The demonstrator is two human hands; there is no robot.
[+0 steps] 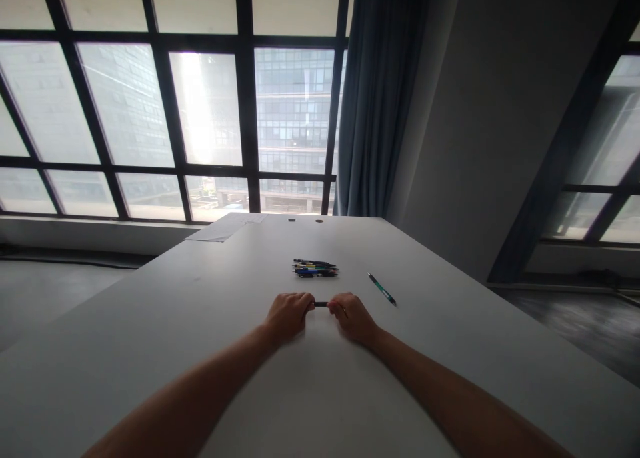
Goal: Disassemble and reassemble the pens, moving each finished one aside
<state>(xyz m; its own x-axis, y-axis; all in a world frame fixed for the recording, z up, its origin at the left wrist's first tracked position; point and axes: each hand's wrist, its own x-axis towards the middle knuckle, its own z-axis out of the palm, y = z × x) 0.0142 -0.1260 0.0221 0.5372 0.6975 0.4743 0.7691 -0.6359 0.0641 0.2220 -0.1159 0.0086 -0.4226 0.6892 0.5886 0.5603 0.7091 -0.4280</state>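
one slim black pen-like stick (321, 304), gripped from both sides

from where i stand, a wide window with dark metal frames (247, 111) fills the left and middle of the far side, a pale building showing through its glass. below it, thin white sheets of paper (215, 230) lie at the far left corner of the long, smooth white table (150, 325).

nearer the person, the bare left hand (289, 313) is closed, its fingers curled round the left part of the stick. only the middle of the stick shows, lying level in the gap between the hands; its ends are too covered for me to make out. just beyond it, a bunch of slim black, blue and yellow pens (315, 269) lies crosswise on the table, side by side. the bare right hand (351, 316) is closed too, its fingers gripping the stick's right part.

near that hand, on its right, a single green-and-black pen (383, 289) lies slantwise, apart from the bunch. behind hangs a long blue-grey cloth curtain (375, 111), and then a plain grey wall (460, 145).
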